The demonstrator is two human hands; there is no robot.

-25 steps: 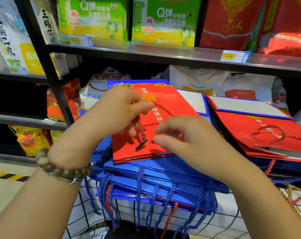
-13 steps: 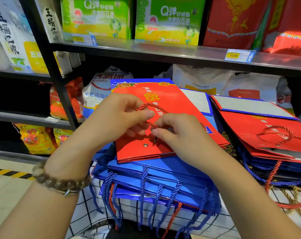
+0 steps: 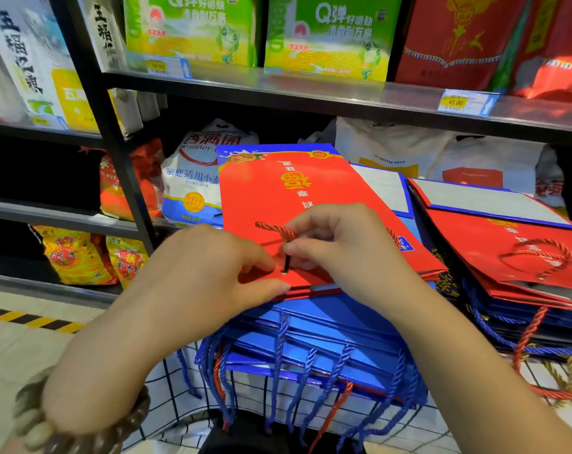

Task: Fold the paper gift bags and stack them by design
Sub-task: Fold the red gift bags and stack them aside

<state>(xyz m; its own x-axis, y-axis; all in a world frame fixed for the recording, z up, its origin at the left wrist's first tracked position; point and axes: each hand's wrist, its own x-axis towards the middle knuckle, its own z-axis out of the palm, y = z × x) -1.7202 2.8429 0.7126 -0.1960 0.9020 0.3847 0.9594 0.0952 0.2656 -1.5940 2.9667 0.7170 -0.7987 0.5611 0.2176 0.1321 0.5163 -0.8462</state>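
Note:
A flat red gift bag (image 3: pixel 278 194) with gold lettering lies on top of a stack of folded blue bags (image 3: pixel 327 342). My left hand (image 3: pixel 212 273) grips the red bag's near edge, thumb under and fingers on top, beside a metal eyelet. My right hand (image 3: pixel 337 244) pinches the red rope handle (image 3: pixel 273 228) by its black tip, right at the eyelet. A second stack, topped by red bags (image 3: pixel 507 247) with looped red cords, lies to the right.
A wire basket lined with checked cloth (image 3: pixel 166 388) carries the stacks. Black metal shelves (image 3: pixel 311 93) behind hold green boxes, red boxes and flour sacks (image 3: pixel 193 178). A black upright post (image 3: pixel 121 158) stands to the left. Blue and red cords hang over the basket's front.
The rope end came from lying loose on the bag into my right hand's pinch at the eyelet. My left hand slid down from the cord to the bag's near edge.

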